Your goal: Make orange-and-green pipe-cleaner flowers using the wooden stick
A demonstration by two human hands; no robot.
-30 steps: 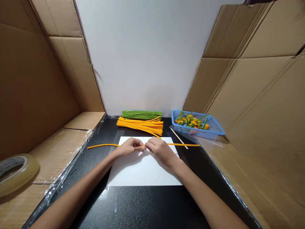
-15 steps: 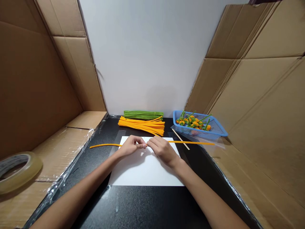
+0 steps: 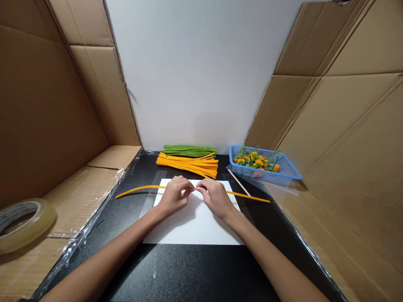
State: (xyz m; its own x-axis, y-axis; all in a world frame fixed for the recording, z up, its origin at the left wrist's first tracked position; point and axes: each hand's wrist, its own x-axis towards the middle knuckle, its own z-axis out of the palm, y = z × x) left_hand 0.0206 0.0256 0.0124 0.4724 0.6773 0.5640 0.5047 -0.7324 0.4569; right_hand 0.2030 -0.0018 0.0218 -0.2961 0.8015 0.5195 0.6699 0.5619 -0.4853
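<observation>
On your speckled black worktop [image 3: 195, 268], a white paper sheet [image 3: 192, 230] lies beneath a long orange pipe cleaner [image 3: 138, 188], which now bows into a shallow arch instead of running nearly straight. Your curled left hand [image 3: 174, 197] and right hand [image 3: 215, 197] pinch it near its middle, fingertips almost meeting.

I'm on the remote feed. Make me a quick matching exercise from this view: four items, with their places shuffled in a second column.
Items:
1. Single orange pipe cleaner
2. Green pipe cleaner bundle
3. Wooden stick
4. Clear tape roll

Places:
A. On the cardboard at far left
B. Slanting just in front of the blue basket
C. Pinched by the left hand and right hand over the white sheet
D. Behind the loose orange pipe cleaners

Pairs: 1-C, 2-D, 3-B, 4-A
</observation>
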